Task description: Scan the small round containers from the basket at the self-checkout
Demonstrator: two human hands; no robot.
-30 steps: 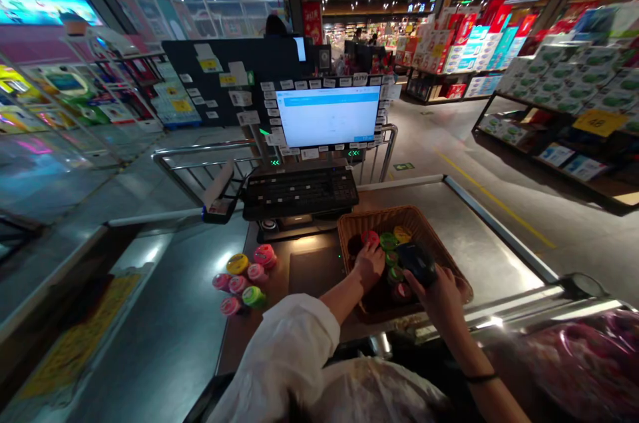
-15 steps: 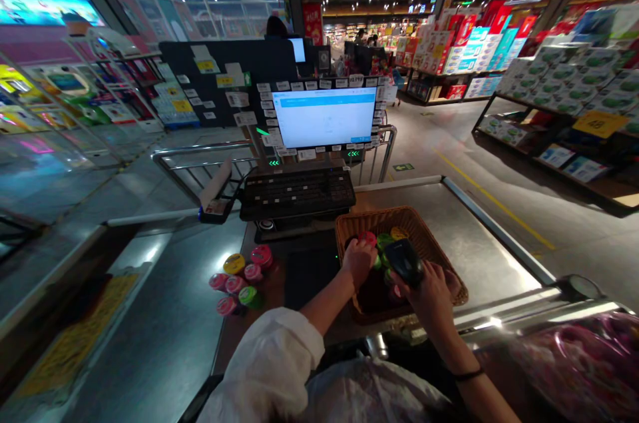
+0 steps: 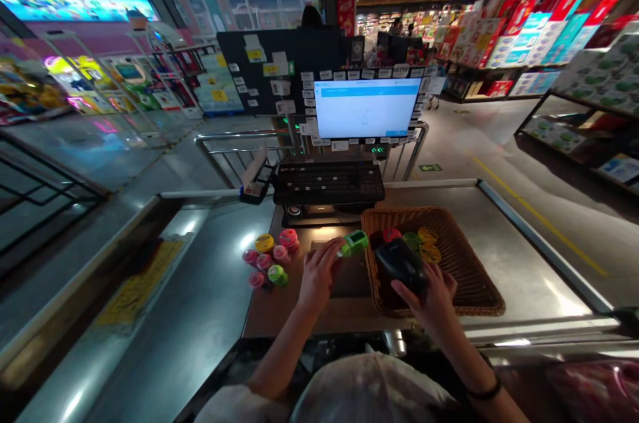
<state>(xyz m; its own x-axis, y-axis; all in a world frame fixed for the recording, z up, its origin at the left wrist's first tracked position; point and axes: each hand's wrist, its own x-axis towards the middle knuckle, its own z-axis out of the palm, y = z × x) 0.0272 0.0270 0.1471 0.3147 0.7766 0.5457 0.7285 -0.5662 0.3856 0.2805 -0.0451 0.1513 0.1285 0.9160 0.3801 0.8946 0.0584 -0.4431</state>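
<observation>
green jar (image 3: 353, 243) now out of basket (image 3: 476, 276), pinched by left fingers (image 3: 333, 248); right fingers (image 3: 410, 291) wrap black scanner (image 3: 401, 265)

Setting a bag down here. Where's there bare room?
Bare steel lies right of the wicker basket, up to the counter's raised edge. Crowded: the basket, where the right hand grips a black handheld scanner, and the jar cluster left of the left hand, which holds a green-lidded jar.

Nothing legible. Checkout monitor (image 3: 367, 108): blue header bar, text lines too small to read. Paper labels (image 3: 340, 145) bordering it and green floor sign (image 3: 430, 167), lower right of it: also unreadable.
</observation>
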